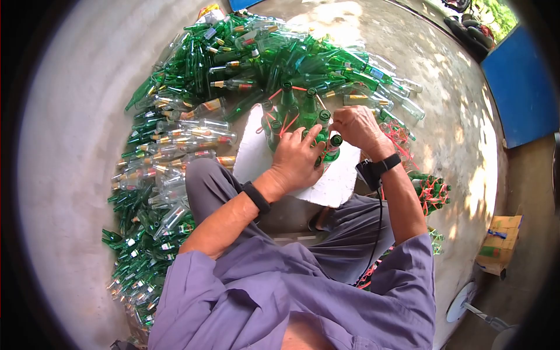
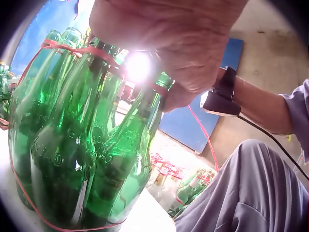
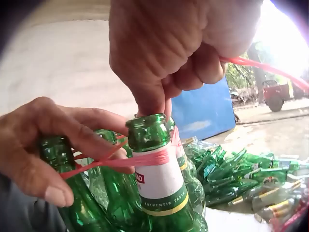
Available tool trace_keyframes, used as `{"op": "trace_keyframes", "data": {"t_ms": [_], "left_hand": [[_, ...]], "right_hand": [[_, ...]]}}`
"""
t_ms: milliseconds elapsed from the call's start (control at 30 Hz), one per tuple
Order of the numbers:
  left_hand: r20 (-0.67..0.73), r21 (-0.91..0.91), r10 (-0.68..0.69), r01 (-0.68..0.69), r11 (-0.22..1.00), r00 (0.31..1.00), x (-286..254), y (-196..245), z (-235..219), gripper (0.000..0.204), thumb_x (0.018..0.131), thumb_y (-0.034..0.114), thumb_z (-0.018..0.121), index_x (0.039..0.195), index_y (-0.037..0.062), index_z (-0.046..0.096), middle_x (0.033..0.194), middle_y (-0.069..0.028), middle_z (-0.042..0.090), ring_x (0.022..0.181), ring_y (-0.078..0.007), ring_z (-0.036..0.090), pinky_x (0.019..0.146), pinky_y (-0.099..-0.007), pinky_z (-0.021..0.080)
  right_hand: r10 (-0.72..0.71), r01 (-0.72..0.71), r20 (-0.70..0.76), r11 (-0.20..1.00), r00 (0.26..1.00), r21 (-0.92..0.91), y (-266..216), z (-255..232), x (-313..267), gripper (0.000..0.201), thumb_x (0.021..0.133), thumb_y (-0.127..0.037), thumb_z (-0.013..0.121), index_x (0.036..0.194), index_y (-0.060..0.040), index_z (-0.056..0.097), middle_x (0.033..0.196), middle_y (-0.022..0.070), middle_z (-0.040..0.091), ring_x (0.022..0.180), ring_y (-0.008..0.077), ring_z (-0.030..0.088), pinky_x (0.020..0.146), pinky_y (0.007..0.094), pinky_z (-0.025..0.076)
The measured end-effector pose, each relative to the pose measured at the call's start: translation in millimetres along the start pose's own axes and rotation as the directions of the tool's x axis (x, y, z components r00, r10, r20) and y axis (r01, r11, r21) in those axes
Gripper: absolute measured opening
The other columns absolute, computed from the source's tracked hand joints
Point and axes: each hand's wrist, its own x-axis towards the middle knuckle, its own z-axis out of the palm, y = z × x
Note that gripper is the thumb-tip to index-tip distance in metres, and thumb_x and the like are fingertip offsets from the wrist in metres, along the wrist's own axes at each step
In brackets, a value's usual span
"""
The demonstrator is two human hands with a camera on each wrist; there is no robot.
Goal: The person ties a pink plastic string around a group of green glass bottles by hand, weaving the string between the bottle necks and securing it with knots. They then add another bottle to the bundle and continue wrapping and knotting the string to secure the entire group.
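Several green bottles (image 1: 287, 108) stand upright in a bundle, with a red strap (image 3: 149, 158) round their necks and another strand low around their sides in the left wrist view. My left hand (image 1: 296, 157) (image 3: 63, 140) grips a near bottle's neck (image 3: 57, 152), thumb on one side and fingers across the other, touching the strap. At the bundle's right, my right hand (image 1: 359, 128) (image 3: 169, 48) pinches the red strap, fingers curled, just above a bottle with a white label (image 3: 161, 181). The right fingertips are partly hidden.
The bundle stands on a white board (image 1: 338, 186) between the knees. Loose green and clear bottles (image 1: 198, 64) lie piled ahead and at the left. Strapped bundles (image 1: 430, 192) stand at the right, with a cardboard box (image 1: 499, 245) and a fan (image 1: 461, 302) farther out.
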Motion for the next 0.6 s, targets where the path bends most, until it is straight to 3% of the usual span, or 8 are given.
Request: {"op": "trace_keyframes", "data": {"t_ms": [33,100,167,200,233,333,467,600], "left_hand": [[-0.01,0.001,0.001,-0.001,1.0,1.0,0.2,-0.3,0.1,0.047,0.074,0.035,0.072,0.113,0.0097,0.071,0.142,-0.0147,0.052,0.116,-0.0401,0.057,0.096,-0.0486,0.044],[-0.01,-0.008,0.002,-0.002,1.0,1.0,0.5,-1.1,-1.6,0.047,0.073,0.035,0.072,0.113,0.0092,0.071,0.142,-0.0146,0.053,0.116,-0.0397,0.058,0.095,-0.0481,0.044],[-0.01,-0.017,0.005,-0.006,1.0,1.0,0.4,-1.9,-1.5,0.047,0.073,0.035,0.072,0.112,0.0087,0.071,0.141,-0.0145,0.053,0.115,-0.0394,0.058,0.095,-0.0476,0.044],[-0.011,-0.024,0.002,-0.002,1.0,1.0,0.3,-2.0,-1.2,0.047,0.073,0.035,0.071,0.112,0.0087,0.072,0.141,-0.0144,0.054,0.115,-0.0389,0.058,0.096,-0.0471,0.044],[-0.012,-0.032,-0.001,0.001,0.999,1.0,0.1,-1.7,-1.1,0.047,0.073,0.034,0.071,0.111,0.0088,0.072,0.14,-0.0142,0.055,0.116,-0.0385,0.058,0.096,-0.0467,0.044],[-0.014,-0.05,-0.011,0.01,0.999,1.0,-0.3,-0.8,-3.0,0.046,0.072,0.034,0.072,0.111,0.009,0.072,0.139,-0.0139,0.056,0.116,-0.0376,0.058,0.096,-0.0464,0.044],[-0.038,-0.064,-0.008,0.006,0.998,0.999,-1.5,-1.0,-2.9,0.048,0.072,0.034,0.072,0.112,0.0084,0.072,0.14,-0.0136,0.056,0.117,-0.0371,0.058,0.098,-0.0462,0.043],[-0.143,-0.154,-0.095,0.072,0.985,0.985,-13.0,3.6,-13.6,0.061,0.073,0.033,0.075,0.126,0.0064,0.064,0.148,-0.0191,0.048,0.132,-0.0393,0.047,0.108,-0.0475,0.036]], "right_hand": [[0.098,-0.098,0.008,0.995,0.995,0.018,2.1,-1.9,0.9,0.022,0.079,-0.019,0.072,0.067,-0.0036,0.063,0.067,0.0187,0.061,0.067,0.0392,0.063,0.062,0.0488,0.048],[0.106,-0.103,-0.018,0.99,0.994,0.1,13.8,7.0,-6.2,0.023,0.08,-0.021,0.073,0.07,-0.0017,0.066,0.066,0.0196,0.061,0.067,0.0398,0.063,0.062,0.0485,0.048],[0.22,-0.201,-0.045,0.945,0.974,0.259,16.1,13.9,-19.8,0.02,0.081,-0.02,0.073,0.078,-0.0007,0.071,0.066,0.0207,0.062,0.066,0.0381,0.063,0.062,0.0456,0.048],[0.377,-0.379,0.076,0.863,0.923,0.334,12.8,13.8,-26.2,0.02,0.084,-0.02,0.072,0.088,0.0005,0.074,0.069,0.0199,0.064,0.062,0.0307,0.064,0.062,0.0411,0.048],[0.376,-0.379,0.078,0.864,0.923,0.331,14.6,20.4,-32.8,0.02,0.084,-0.02,0.072,0.088,0.0005,0.074,0.069,0.0199,0.064,0.062,0.0307,0.064,0.062,0.0411,0.048],[0.42,-0.389,0.076,0.739,0.904,0.551,20.8,46.0,-51.1,0.023,0.092,-0.02,0.068,0.094,0.0021,0.073,0.07,0.0151,0.066,0.065,0.0151,0.06,0.065,0.0344,0.048],[0.411,-0.365,0.08,0.685,0.908,0.63,21.9,61.5,-59.7,0.023,0.095,-0.019,0.063,0.097,0.0027,0.072,0.074,0.0133,0.069,0.07,0.015,0.061,0.068,0.033,0.049],[0.407,-0.345,0.058,0.681,0.912,0.646,16.5,63.9,-61.3,0.026,0.098,-0.02,0.06,0.096,0.0035,0.071,0.075,0.0135,0.069,0.071,0.0157,0.063,0.069,0.0331,0.049]]}}
